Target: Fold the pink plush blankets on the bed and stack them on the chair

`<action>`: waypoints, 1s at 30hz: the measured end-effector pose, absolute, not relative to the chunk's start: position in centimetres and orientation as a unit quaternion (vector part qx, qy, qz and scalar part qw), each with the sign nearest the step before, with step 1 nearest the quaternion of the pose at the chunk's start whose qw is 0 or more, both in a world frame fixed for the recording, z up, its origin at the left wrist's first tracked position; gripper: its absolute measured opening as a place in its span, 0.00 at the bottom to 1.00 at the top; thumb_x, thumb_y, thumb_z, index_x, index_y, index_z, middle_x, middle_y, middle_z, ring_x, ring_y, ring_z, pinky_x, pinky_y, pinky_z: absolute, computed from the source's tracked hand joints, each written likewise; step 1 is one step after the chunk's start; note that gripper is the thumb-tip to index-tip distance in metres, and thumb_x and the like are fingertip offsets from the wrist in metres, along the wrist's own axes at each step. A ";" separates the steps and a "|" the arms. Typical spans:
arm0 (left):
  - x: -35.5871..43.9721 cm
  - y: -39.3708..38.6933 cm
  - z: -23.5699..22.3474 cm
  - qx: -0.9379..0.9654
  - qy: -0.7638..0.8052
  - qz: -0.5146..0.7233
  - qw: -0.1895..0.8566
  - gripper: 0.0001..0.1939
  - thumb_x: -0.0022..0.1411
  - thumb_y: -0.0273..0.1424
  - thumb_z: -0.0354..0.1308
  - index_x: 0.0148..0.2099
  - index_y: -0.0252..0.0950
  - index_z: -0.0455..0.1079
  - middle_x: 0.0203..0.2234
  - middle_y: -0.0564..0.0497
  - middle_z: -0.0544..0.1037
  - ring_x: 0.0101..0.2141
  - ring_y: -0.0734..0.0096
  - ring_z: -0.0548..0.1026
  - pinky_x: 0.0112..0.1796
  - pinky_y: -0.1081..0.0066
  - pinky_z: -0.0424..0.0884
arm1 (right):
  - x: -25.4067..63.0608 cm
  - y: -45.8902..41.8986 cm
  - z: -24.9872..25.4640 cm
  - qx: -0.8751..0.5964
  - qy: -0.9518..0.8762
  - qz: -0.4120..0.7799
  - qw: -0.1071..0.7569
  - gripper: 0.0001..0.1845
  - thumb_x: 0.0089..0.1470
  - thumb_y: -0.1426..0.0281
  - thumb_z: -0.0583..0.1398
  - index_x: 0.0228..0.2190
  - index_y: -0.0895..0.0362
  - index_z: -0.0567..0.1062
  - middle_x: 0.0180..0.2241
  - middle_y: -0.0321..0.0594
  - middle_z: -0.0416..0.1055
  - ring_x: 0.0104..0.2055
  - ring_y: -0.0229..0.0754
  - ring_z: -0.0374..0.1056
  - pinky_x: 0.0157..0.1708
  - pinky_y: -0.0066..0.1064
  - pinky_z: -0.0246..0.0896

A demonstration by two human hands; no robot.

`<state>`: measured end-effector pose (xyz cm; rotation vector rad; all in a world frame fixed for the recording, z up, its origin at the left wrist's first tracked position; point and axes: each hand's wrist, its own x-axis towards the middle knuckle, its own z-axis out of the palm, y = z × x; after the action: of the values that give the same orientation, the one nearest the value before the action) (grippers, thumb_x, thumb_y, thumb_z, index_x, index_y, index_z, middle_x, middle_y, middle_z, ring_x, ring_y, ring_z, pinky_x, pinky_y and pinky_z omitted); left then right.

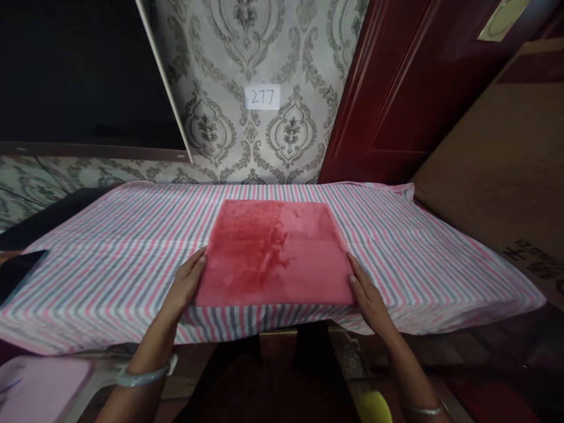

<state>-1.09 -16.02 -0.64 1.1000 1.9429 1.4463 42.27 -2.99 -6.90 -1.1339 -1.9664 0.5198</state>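
Observation:
A flat, roughly square pink cloth (312, 264) with a fuzzy-looking surface lies in front of me on a striped tablecloth (132, 241). Darker red blotches cover much of its left half, and a faint crease runs across its middle. My left hand (187, 282) grips its left edge, thumb on top. At the right edge my right hand (365, 291) has hold of it in the same way. The fingertips under both edges are hidden. The near edge of the cloth reaches the front edge of the table.
A dark television screen (83, 70) stands at the back left. A dark flat device (20, 270) lies at the left edge. To the right are a red door (396, 88) and a large cardboard box (497, 158). A pink-topped seat (44, 388) is at lower left.

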 end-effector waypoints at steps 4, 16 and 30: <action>-2.9 -16.2 -1.2 0.477 0.685 0.498 0.235 0.32 0.65 0.51 0.53 0.63 0.37 0.70 0.55 0.41 0.79 0.55 0.51 0.76 0.56 0.53 0.71 | 44.5 -2.1 -8.2 -0.452 -0.784 0.152 0.396 0.30 0.69 0.63 0.47 0.70 0.49 0.55 0.63 0.47 0.67 0.63 0.48 0.66 0.62 0.48 0.63; -6.1 -15.3 -0.6 0.748 0.623 0.230 -0.014 0.36 0.66 0.39 0.52 0.74 0.43 0.51 0.69 0.43 0.62 0.66 0.51 0.64 0.61 0.55 0.65 | 45.5 0.0 -6.4 -0.332 -0.892 0.082 0.297 0.47 0.60 0.73 0.54 0.72 0.44 0.38 0.74 0.46 0.40 0.74 0.53 0.42 0.65 0.54 0.56; -5.8 -15.3 0.0 0.778 0.594 0.200 -0.050 0.33 0.65 0.33 0.54 0.72 0.47 0.57 0.71 0.41 0.57 0.66 0.50 0.63 0.60 0.51 0.67 | 42.7 0.0 -5.8 -0.301 -0.888 0.101 0.332 0.32 0.64 0.70 0.54 0.67 0.41 0.61 0.73 0.43 0.45 0.72 0.53 0.49 0.64 0.52 0.59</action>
<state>-5.83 -15.29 -0.02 2.5245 1.9266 0.6489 42.69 0.03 -5.76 -0.7854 -2.3207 0.2626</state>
